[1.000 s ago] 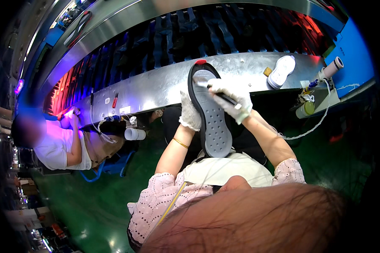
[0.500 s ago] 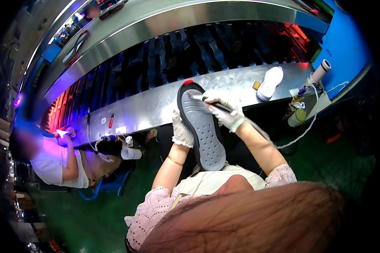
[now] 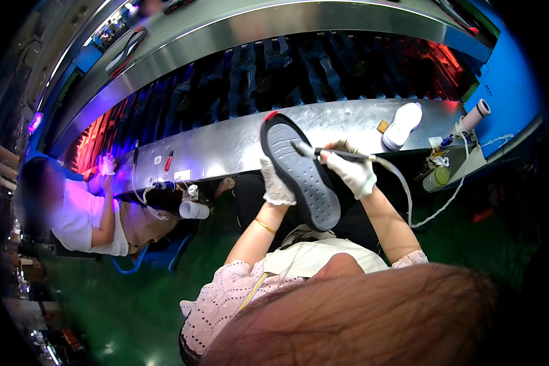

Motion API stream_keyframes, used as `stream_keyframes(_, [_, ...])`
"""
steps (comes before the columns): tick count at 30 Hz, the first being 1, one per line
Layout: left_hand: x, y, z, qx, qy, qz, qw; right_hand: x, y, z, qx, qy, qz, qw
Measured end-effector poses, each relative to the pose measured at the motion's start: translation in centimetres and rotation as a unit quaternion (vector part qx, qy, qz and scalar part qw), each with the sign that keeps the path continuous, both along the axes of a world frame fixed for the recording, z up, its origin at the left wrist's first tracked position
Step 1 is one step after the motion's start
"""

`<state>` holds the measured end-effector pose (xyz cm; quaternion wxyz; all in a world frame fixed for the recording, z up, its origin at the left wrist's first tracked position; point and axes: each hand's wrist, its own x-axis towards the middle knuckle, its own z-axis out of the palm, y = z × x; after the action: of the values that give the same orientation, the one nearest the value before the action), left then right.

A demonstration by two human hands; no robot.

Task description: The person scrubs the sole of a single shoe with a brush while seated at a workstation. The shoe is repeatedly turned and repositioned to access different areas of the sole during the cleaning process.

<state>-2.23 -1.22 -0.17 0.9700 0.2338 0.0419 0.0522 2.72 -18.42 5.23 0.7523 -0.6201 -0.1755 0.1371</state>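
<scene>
A grey shoe sole (image 3: pixel 308 183) with a black rim and a red tip is held at a slant in front of me. My left hand (image 3: pixel 277 184), in a pale knit glove, grips its left edge, with the fingers partly hidden behind the sole. My right hand (image 3: pixel 352 172), gloved as well, is closed around the handle of a brush (image 3: pixel 303 149) that has a pale tube (image 3: pixel 404 186) running from its end. The bristles are over the upper half of the sole's dimpled inner face, seemingly touching it.
A metal ledge (image 3: pixel 226 147) runs before me, carrying a white shoe sole (image 3: pixel 402 126), a small yellowish block (image 3: pixel 382 126) and a red-handled tool (image 3: pixel 169 160). Behind it lies a dark slatted conveyor (image 3: pixel 287 76). At right hangs a yellow-green container (image 3: pixel 436 178). A co-worker (image 3: pixel 82 213) sits at left.
The brush has moved from the toe end down toward the sole's middle. My right hand has turned and shifted right. The sole leans more, its heel end further right.
</scene>
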Motion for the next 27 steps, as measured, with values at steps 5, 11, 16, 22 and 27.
stream_keyframes(5, [0.1, -2.7, -0.8, 0.07, -0.094, 0.062, 0.991, 1.8, 2.9, -0.9, 0.071, -0.056, -0.055, 0.994])
stream_keyframes(11, [0.1, -3.1, -3.0, 0.043, -0.076, 0.011, 0.996, 1.7, 4.6, -0.8, 0.029, -0.139, -0.118, 0.983])
stream_keyframes(16, [0.7, -3.6, -3.2, 0.059, -0.023, 0.092, 0.994, 0.6, 5.4, -0.6, 0.005, -0.187, -0.061, 0.98])
stream_keyframes(22, [0.5, -2.7, -2.4, 0.116, -0.039, 0.104, 0.987, 0.3, 4.8, -0.4, -0.005, -0.172, -0.099, 0.98])
stream_keyframes(27, [-0.2, -1.8, -3.0, -0.017, -0.05, 0.061, 0.997, -0.9, 4.8, -0.6, -0.079, -0.227, 0.009, 0.971])
